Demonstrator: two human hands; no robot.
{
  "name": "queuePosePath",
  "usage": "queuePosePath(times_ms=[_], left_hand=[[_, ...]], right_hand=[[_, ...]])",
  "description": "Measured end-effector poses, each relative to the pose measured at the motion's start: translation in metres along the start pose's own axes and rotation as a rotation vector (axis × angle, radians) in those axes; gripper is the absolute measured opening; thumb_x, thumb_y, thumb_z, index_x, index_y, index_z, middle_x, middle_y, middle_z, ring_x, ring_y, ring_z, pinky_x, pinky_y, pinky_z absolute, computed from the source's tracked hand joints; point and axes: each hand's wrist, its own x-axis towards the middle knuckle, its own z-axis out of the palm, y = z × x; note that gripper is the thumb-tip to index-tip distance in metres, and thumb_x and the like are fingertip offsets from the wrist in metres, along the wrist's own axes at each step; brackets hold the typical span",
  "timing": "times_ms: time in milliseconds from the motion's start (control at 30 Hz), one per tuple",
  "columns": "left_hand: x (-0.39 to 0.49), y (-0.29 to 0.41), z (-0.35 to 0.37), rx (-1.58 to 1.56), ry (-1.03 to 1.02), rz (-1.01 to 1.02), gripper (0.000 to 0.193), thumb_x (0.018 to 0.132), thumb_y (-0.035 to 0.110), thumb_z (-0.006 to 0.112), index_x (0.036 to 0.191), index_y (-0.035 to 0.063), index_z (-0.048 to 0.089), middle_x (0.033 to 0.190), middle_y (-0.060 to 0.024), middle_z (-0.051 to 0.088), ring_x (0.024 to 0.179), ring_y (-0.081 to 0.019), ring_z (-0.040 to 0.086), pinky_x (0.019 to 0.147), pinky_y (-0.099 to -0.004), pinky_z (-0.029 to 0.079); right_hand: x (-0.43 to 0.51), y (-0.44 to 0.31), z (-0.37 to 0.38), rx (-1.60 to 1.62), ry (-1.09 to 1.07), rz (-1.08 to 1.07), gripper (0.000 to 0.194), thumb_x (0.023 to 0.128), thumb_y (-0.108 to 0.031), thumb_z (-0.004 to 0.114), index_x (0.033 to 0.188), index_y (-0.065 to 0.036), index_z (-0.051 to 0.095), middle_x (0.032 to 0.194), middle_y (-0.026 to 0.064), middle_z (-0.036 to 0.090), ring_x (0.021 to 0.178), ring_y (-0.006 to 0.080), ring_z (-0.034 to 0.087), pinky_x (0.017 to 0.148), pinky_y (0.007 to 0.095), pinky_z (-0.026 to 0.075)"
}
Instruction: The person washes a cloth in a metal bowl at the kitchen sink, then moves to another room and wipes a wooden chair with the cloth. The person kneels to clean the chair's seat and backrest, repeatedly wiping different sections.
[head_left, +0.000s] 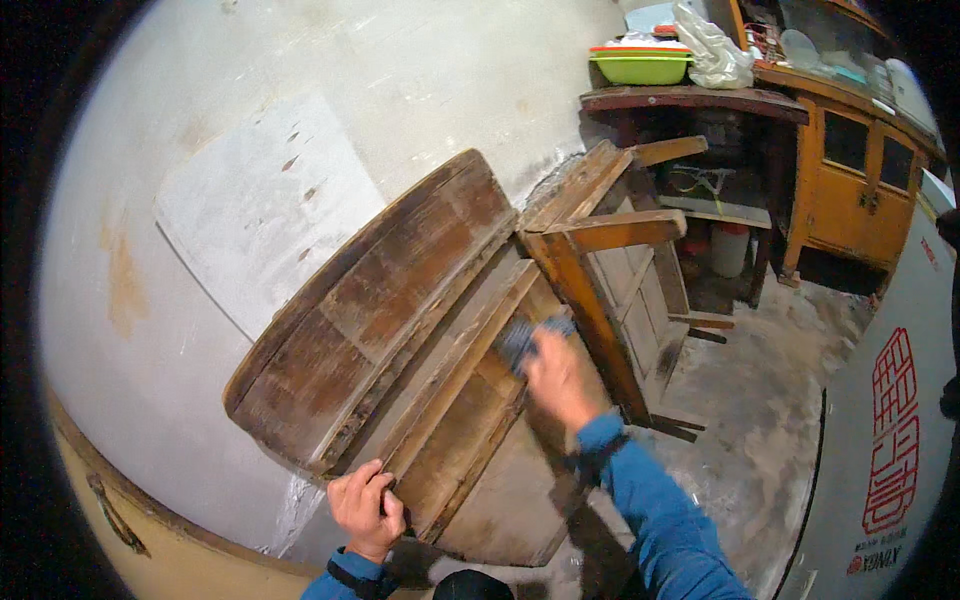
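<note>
My right hand (559, 379), slightly blurred, presses a bunched grey-blue cloth (517, 341) against a worn wooden panel (495, 465). Two long battens run across this panel, and its lower edge is curved. At the near end of the upper batten (457, 360), the fingers of my left hand (366, 510) are curled over the wood. Behind it, a second brown wooden panel (420, 277) with a curved top edge leans on the wall. Along its lower side runs a rough-edged batten (420, 349).
A wooden table (592, 322) lies on its side at the right, legs sticking out. Beyond it stand a dark table (697, 101) bearing a green basin (641, 69) and an orange-brown cabinet (847, 180). A grey board with red lettering (847, 450) stands at far right.
</note>
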Motion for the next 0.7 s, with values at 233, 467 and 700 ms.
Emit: queuePosePath(times_ms=[233, 467, 700], left_hand=[[-0.005, -0.002, -0.001, 0.011, -0.056, -0.011, 0.024, 0.079, 0.007, 0.061, 0.102, 0.0063, 0.069, 0.117, -0.0149, 0.071, 0.099, -0.0354, 0.063, 0.091, -0.0469, 0.048], [-0.010, -0.007, -0.001, 0.035, -0.097, -0.006, 0.027, 0.081, 0.009, 0.058, 0.105, 0.0053, 0.068, 0.120, -0.0155, 0.069, 0.103, -0.0359, 0.061, 0.093, -0.0474, 0.047], [-0.007, -0.003, 0.000, 0.032, -0.076, -0.016, 0.025, 0.081, 0.010, 0.059, 0.103, 0.0060, 0.069, 0.119, -0.0149, 0.069, 0.103, -0.0351, 0.063, 0.093, -0.0468, 0.047]], right_hand=[[-0.116, -0.051, 0.007, 0.099, -0.101, 0.015, 0.047, 0.084, 0.000, 0.065, 0.129, 0.001, 0.055, 0.106, 0.0259, 0.053, 0.100, 0.0471, 0.059, 0.085, 0.0510, 0.052], [0.043, 0.071, 0.007, 0.007, 0.225, 0.391, 0.044, 0.096, -0.018, 0.068, 0.132, 0.003, 0.054, 0.123, 0.0298, 0.062, 0.112, 0.0501, 0.059, 0.097, 0.0549, 0.049], [0.013, 0.021, -0.004, -0.172, 0.021, 0.078, 0.038, 0.088, -0.015, 0.066, 0.123, 0.000, 0.061, 0.106, 0.0270, 0.064, 0.096, 0.0476, 0.065, 0.086, 0.0566, 0.054]])
